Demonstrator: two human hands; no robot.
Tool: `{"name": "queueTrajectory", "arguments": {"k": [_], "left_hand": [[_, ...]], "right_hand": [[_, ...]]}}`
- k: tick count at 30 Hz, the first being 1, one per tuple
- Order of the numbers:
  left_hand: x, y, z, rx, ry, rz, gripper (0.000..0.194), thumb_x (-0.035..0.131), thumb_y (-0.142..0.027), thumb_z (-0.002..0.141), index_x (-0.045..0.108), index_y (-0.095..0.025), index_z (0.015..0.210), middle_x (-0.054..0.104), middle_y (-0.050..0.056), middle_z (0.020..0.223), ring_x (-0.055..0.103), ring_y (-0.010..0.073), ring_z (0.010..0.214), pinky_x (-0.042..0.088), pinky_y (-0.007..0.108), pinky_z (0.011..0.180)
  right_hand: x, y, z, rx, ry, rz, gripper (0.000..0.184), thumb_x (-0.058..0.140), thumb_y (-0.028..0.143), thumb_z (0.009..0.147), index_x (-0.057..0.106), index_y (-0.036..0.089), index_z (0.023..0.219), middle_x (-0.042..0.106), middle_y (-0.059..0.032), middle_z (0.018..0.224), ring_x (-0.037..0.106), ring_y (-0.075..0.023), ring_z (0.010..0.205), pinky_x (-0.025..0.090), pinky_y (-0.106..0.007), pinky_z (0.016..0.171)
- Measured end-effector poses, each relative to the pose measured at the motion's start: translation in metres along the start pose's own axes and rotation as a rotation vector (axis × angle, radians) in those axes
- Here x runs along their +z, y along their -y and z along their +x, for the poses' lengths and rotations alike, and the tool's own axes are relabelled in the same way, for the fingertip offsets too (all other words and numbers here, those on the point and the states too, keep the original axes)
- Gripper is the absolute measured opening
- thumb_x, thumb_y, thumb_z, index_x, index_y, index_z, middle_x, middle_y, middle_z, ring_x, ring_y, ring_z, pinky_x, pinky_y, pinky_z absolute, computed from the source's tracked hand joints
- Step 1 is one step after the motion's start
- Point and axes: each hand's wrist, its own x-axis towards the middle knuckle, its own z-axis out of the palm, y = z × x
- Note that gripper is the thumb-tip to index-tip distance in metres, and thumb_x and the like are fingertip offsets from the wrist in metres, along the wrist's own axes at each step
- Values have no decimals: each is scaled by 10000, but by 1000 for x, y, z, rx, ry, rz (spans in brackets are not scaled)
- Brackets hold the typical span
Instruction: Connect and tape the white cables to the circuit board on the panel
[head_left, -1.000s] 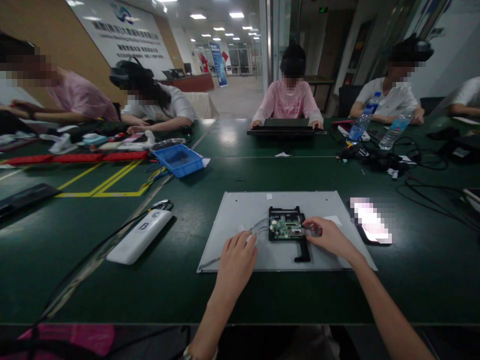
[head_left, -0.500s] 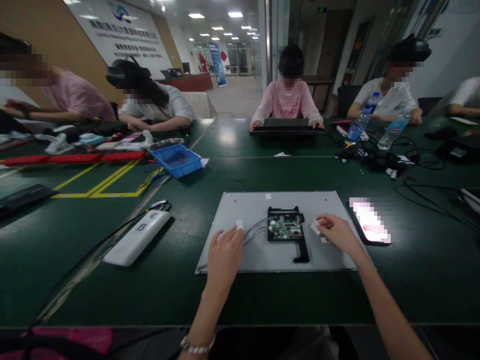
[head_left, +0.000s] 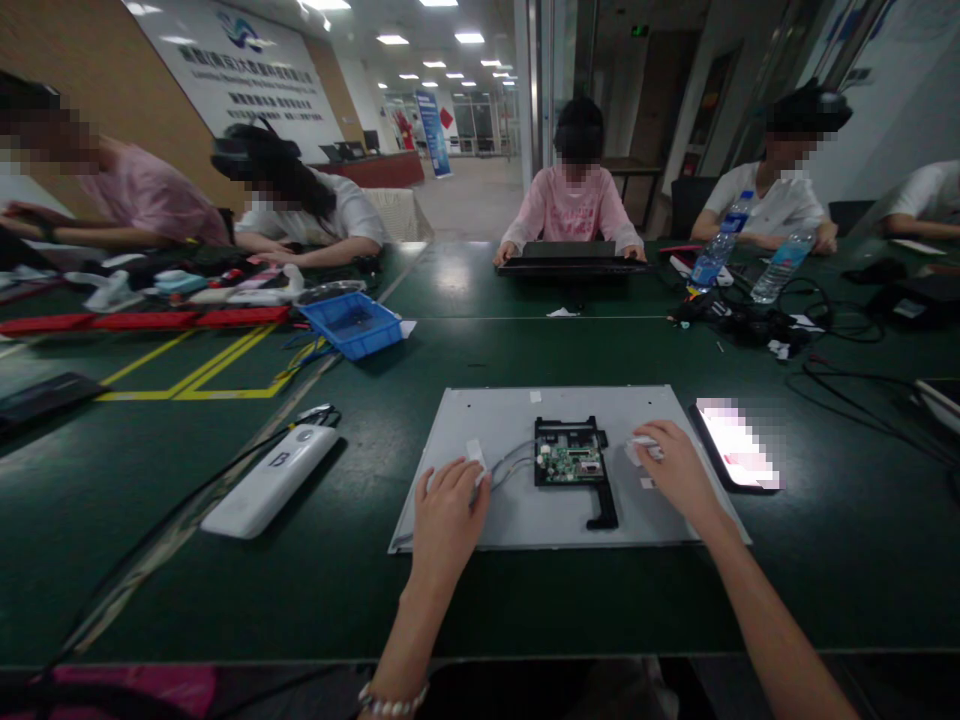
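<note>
A grey metal panel [head_left: 517, 412] lies flat on the green table in front of me. On it sits a black frame holding a small green circuit board [head_left: 570, 462], with thin grey wires [head_left: 507, 462] running left from it. My left hand [head_left: 448, 516] rests on the panel's left part, fingers stretched flat over the wires beside a white tape piece [head_left: 475, 451]. My right hand [head_left: 675, 468] is right of the board, its fingertips pinched on a small white piece [head_left: 637, 446].
A lit phone [head_left: 735, 444] lies right of the panel. A white power bank [head_left: 271, 478] with a black cable lies to the left. A blue tray [head_left: 354, 322], water bottles [head_left: 709, 256] and tangled cables [head_left: 757, 322] lie farther back. Several people sit around the table.
My right hand left the circuit board and moved right, picking up a small white piece. My left hand slid slightly left and toward me along the wires.
</note>
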Motion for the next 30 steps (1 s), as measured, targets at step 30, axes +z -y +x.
{"name": "queueTrajectory", "arguments": {"k": [30], "left_hand": [[28,-24,67,350,425,-340,936,655,-453,725,100,-238,1447,247,122,1482,353,290,1301,347,435,1037]], "right_hand": [[22,49,-10,-275,316,95,520,528,368,837,395,306,1336,422,-49,1382,385,-241,1270,332,-474,1051]]}}
